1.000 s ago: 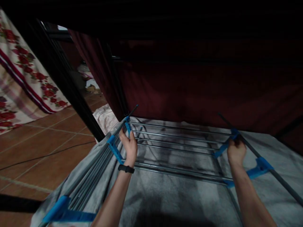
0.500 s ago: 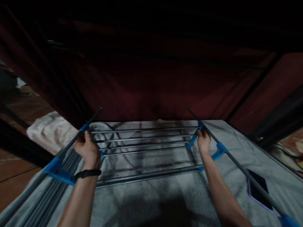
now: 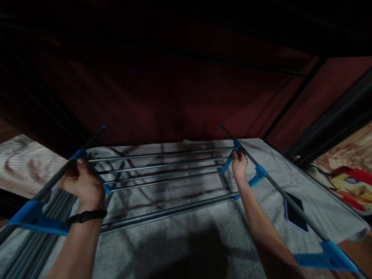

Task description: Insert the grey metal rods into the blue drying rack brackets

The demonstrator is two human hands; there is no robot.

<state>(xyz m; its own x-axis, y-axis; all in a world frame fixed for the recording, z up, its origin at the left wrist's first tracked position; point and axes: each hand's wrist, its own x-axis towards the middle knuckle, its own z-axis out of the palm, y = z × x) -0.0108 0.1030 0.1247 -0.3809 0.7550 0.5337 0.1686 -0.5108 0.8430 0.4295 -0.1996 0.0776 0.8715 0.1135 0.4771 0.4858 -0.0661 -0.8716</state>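
Observation:
A partly assembled rack [image 3: 165, 166] of grey metal tubes with blue plastic joints lies across a grey blanket. My left hand [image 3: 85, 186], a dark band on its wrist, is closed on the rack's left side pole, just below a blue joint [image 3: 78, 154]. Its fingertips are partly hidden behind the pole. On the far side, my right hand [image 3: 240, 166] grips the rack at the right blue joint [image 3: 237, 145], fingers curled beside the side pole. Several crossbars span the gap between both hands. A larger blue joint [image 3: 31, 217] sits lower on the left pole.
Several loose grey tubes [image 3: 37, 248] lie together at the lower left. A phone [image 3: 295, 211] rests on the blanket [image 3: 130, 242] beneath the right pole. Dark red fabric [image 3: 174, 112] hangs behind the rack. A red and yellow box [image 3: 353, 186] is at the far right.
The view has turned rightward, so the rack and both hands appear farther left and the red and yellow box has come into sight. Both hands keep their hold on the rack.

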